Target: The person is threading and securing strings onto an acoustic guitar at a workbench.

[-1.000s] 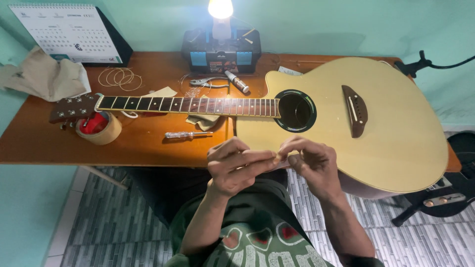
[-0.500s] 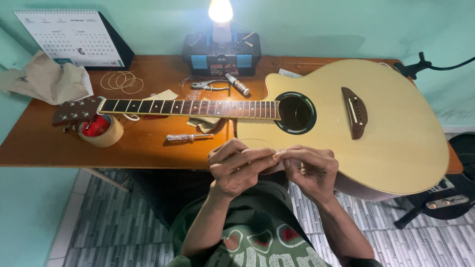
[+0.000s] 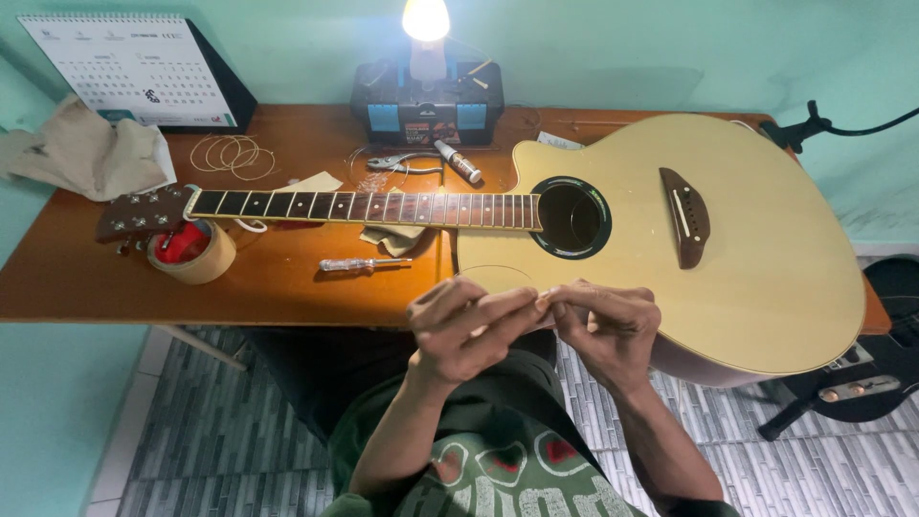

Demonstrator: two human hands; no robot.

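- Left hand and right hand meet in front of the person's chest, just this side of the table edge. Fingertips of both are pressed together at one spot.
- A small pale piece shows at that meeting spot, pinched between the fingertips. Its kind cannot be told; it is mostly hidden and very small.
- Left hand: fingers extended and laid close together, pointing right toward the pale piece, closed onto it. Right hand: fingers curled in, thumb and forefinger closed on the same piece from the right. Neither hand is clearly the nearer; both touch it.
- The piece's long axis cannot be judged from what shows.
- Just beyond the hands lies the guitar, flat on the table, face up, no strings visible. Its long axis runs left to right: body to the right, neck to the left. The lower edge of the body sits just behind the fingertips.
- Sound hole lies straight ahead of the pinch point; the bridge is further right.
- Left of the hands on the table: screwdriver, roll of tape.
- Far side: pliers, coiled strings, toolbox, lamp.
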